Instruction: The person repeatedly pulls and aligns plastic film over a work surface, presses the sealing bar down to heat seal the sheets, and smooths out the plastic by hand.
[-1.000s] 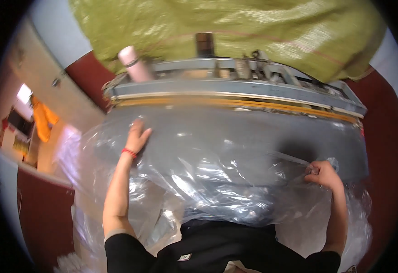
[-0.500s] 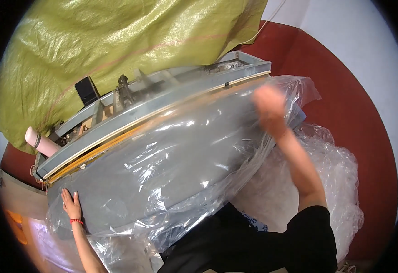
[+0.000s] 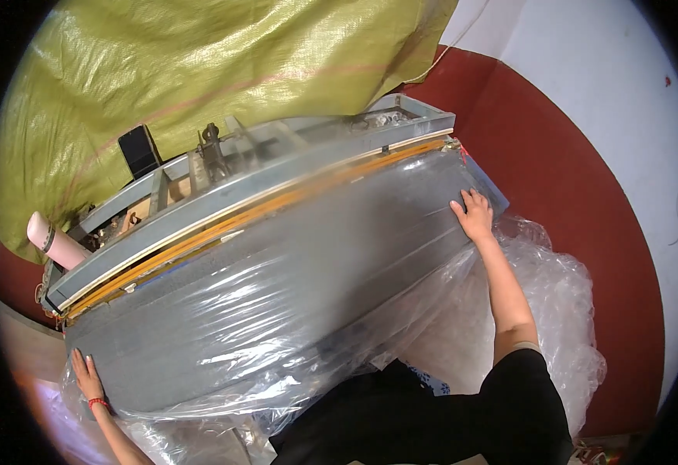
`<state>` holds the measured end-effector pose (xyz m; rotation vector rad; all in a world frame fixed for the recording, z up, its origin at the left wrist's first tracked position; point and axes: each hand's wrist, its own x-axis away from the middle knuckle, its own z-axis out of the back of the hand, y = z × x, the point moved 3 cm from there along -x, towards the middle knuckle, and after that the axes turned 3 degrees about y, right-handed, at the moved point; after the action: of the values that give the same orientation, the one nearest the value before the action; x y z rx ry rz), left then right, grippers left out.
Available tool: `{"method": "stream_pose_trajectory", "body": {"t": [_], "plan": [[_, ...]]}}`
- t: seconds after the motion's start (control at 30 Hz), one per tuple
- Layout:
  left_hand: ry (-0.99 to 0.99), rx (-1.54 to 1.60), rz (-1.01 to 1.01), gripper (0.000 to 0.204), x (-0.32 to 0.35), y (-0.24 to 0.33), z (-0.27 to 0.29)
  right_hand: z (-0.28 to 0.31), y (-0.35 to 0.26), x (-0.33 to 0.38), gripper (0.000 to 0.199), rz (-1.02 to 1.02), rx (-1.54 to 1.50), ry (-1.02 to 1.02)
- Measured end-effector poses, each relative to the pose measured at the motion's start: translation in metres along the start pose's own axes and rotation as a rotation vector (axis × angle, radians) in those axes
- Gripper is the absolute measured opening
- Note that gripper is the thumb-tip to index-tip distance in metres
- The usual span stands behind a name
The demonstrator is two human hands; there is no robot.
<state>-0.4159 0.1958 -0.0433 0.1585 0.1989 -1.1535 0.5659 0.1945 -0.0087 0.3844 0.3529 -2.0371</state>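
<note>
Head view, film: a clear, glossy plastic film (image 3: 277, 341) is spread over a long, flat grey counter (image 3: 412, 184), between both hands.
Long axis: the counter is slanted from lower left to upper right, hand to hand.
Left hand: the left hand (image 3: 87, 378) is laid at the left end, grip flat, fingers slightly parted, nothing seen pinched.
Right hand: the right hand (image 3: 474, 216) is placed near the right end, thumb and fingers spread; whether film is pressed beneath cannot be told.
Nearer hand: the crumpled slack at lower right is neared most by the right.
</note>
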Motion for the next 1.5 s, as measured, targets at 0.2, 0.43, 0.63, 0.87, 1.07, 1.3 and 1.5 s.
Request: {"method": "stream_pose_trajectory", "body": {"t": [0.2, 0.43, 0.63, 0.87, 1.07, 1.3, 1.5], "plan": [[0.029, 0.115, 0.125, 0.053, -0.041, -0.091, -0.038, 0.008, -0.013, -0.013, 0.058, -0.092, 0.015, -0.091], [0.423, 0.556, 0.290, 0.045, 0.050, -0.125, 0.028, -0.014, -0.063, -0.017, 0.050, 0.185, -0.049, -0.156], [0.326, 0.514, 0.338, 0.045, 0.209, -0.091, 0.037, -0.023, 0.011, -0.084, 0.033, 0.421, -0.383, 0.239], [0.466, -0.067, 1.176, 0.050, 0.570, -0.183, 0.002, -0.001, -0.190, -0.018, 0.039, 0.585, -0.600, 0.167], [0.187, -0.221, 1.699, 0.033, 0.752, -0.194, 0.003, 0.003, -0.252, -0.003, 0.038, 0.723, -0.804, 0.049], [0.603, -0.441, 1.961, 0.025, 0.723, -0.169, 0.076, 0.014, -0.239, -0.017, 0.036, 0.669, -0.743, 0.045], [0.501, 0.218, 0.942, 0.018, 0.538, -0.206, 0.095, 0.039, -0.287, 0.005, 0.028, 0.785, -0.889, -0.056]]}}
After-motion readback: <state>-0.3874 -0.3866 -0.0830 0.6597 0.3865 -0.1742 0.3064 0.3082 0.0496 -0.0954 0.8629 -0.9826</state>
